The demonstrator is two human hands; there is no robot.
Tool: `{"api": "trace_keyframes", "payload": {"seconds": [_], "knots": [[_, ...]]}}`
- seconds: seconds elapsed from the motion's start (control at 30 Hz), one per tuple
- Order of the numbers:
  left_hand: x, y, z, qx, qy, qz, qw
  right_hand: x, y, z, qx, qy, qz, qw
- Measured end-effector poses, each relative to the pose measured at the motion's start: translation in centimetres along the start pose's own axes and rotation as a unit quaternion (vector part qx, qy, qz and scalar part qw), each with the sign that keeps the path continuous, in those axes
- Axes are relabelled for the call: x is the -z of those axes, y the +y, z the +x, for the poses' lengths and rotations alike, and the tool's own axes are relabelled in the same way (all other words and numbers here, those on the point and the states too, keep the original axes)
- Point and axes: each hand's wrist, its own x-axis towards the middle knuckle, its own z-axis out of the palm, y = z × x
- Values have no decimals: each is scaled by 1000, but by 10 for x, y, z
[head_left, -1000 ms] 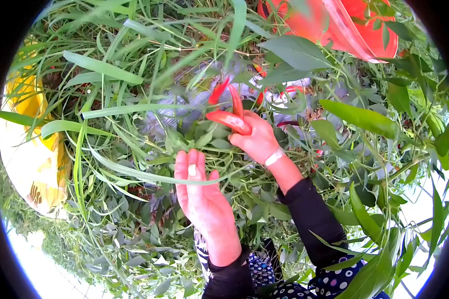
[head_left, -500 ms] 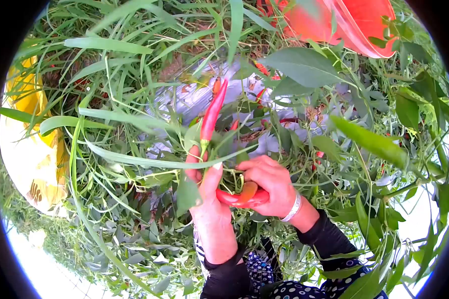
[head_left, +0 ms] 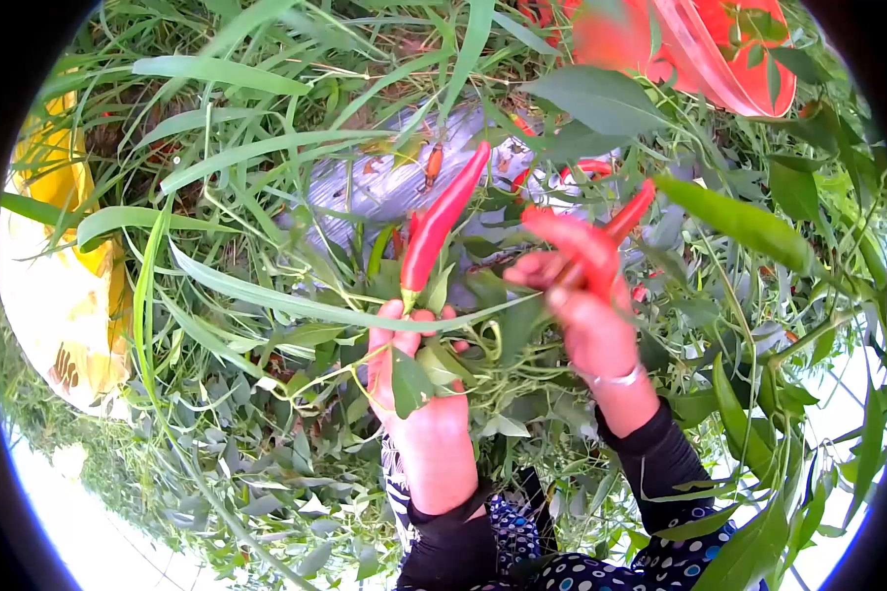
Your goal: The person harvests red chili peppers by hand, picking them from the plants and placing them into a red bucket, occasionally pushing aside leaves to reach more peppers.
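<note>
My left hand (head_left: 419,384) is closed around the stem end of a red chili pepper (head_left: 443,231), which points up and slightly right. Leaves and thin stems of the plant lie across its fingers. Over on the right, my right hand (head_left: 593,330) is raised and blurred, with its fingers closed on red chili peppers (head_left: 577,241); one points up-left and another up-right. A long grass blade crosses in front of both hands. A green chili pepper (head_left: 739,225) hangs close to the camera, right of my right hand.
An orange-red bucket (head_left: 660,49) is at the upper right. A yellow and white sack (head_left: 64,295) lies at the left edge. Between them is silvery plastic sheeting (head_left: 365,192) among grass and fallen red peppers. Leafy branches (head_left: 818,335) crowd the right side.
My right hand has moved up and right, away from my left hand, carrying red chili peppers. My left hand remains on the pepper's stem end, and that pepper now leans more to the right.
</note>
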Motion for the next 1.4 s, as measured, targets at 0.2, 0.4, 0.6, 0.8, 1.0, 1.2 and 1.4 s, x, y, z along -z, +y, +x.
{"api": "trace_keyframes", "payload": {"seconds": [0.2, 0.4, 0.6, 0.8, 1.0, 1.2, 1.4], "knots": [[-2, -1, 1, 5, -23, 19, 1000, 17, 1, 32, -34, 183, 48, 981], [-3, 8, -7, 54, -107, 69, 990, -22, 6, 36, -44, -148, 74, 985], [-12, 13, -10, 36, -119, 199, 972, -24, 7, 31, -60, -143, 15, 988], [-12, 1, -12, 38, -101, 136, 985, -50, 9, 39, -95, -11, 35, 995], [-24, -9, -13, -82, -86, 156, 981, -45, 33, 61, -229, 28, 151, 961], [-14, -6, -14, -94, -76, 76, 990, -21, 65, 81, -172, 137, 176, 960], [-21, -6, -18, -24, 77, 70, 994, -16, 45, 94, -88, 29, 79, 993]]}}
